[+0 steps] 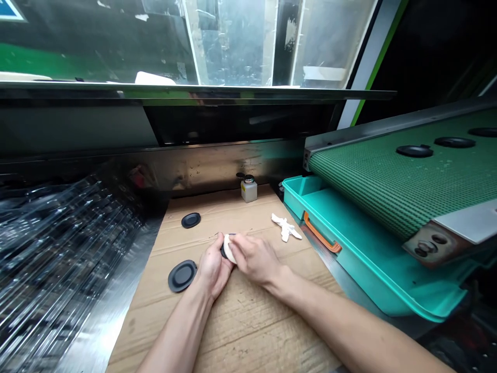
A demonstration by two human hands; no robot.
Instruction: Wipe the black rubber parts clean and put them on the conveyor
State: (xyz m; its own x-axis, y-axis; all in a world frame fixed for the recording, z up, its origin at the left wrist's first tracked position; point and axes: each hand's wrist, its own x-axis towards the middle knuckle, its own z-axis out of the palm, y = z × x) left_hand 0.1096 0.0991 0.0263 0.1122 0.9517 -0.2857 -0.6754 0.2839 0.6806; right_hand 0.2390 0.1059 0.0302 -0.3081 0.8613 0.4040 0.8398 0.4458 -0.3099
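Over the middle of the cardboard sheet (248, 321), my left hand (213, 267) holds a black round part (223, 251), mostly hidden by the hands. My right hand (256, 257) grips a white cloth (229, 248) and presses it against that part; its fingers are slightly blurred. Two black discs lie on the cardboard to the left: a larger disc (182, 275) beside my left wrist and a smaller disc (191, 220) farther back. A crumpled white cloth piece (286, 228) lies to the right of my hands.
A small square bottle (249, 189) stands at the cardboard's back edge. On the right, a teal tray (373, 264) with an orange handle (320, 235) sits below a green conveyor belt (407, 181) carrying several black discs. Clear plastic packaging (58, 269) is piled at the left.
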